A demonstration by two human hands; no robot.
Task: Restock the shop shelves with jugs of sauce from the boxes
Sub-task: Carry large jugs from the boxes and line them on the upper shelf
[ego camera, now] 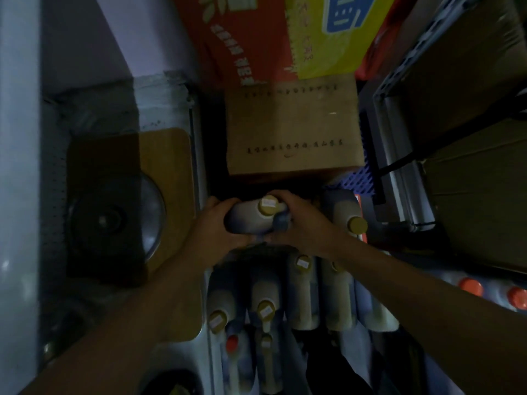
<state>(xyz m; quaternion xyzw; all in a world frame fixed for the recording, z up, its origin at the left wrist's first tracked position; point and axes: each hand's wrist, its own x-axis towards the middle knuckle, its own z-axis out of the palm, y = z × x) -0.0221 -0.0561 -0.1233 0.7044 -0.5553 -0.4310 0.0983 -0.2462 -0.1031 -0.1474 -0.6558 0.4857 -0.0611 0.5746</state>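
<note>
In dim light, both my hands hold one pale sauce jug (251,219) with a gold cap, seen from above. My left hand (215,223) grips its left side. My right hand (302,220) wraps its right side by the dark handle. A second gold-capped jug (346,212) stands just to the right. Below my hands, several more jugs (265,297) with gold caps stand in rows, plus one with a red cap (232,343).
A brown cardboard box (293,129) sits just beyond the held jug, with red and yellow printed boxes (256,38) behind it. A blue plastic crate (360,178) and shelf rails lie to the right. Orange-capped containers (470,286) stand lower right. A wooden board (168,178) and round lid lie left.
</note>
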